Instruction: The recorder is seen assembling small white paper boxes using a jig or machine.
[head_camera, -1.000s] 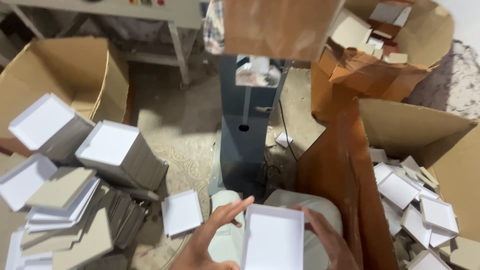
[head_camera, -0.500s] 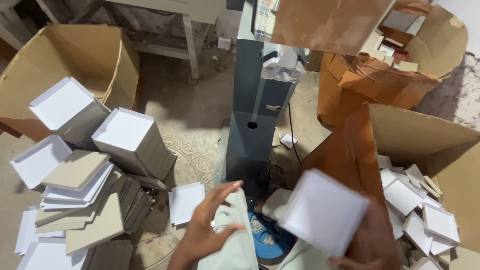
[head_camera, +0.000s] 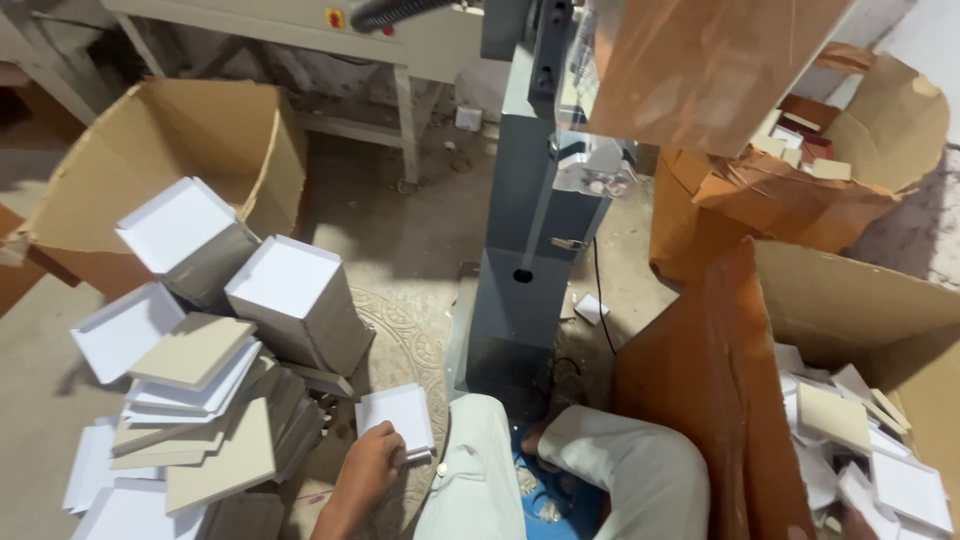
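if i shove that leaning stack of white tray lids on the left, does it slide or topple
Probably topples: the stack of white tray lids already leans, propped on loose boards. The pieces look like thin, light card, so they would likely scatter rather than move together. The left hand rests on a separate small white tray nearby.

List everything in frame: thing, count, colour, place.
small stack of flat squares: one, white, floor, under left grip
leaning stacks of trays and boards: many, white and beige, left
empty carton: one, brown, upper left
carton of loose trays: one, brown, right
torn carton: one, brown, upper right
machine column: one, grey-blue, centre
table frame: one, pale, top
trouser legs: pale, bottom centre
left grip: on the small stack
right grip: out of view
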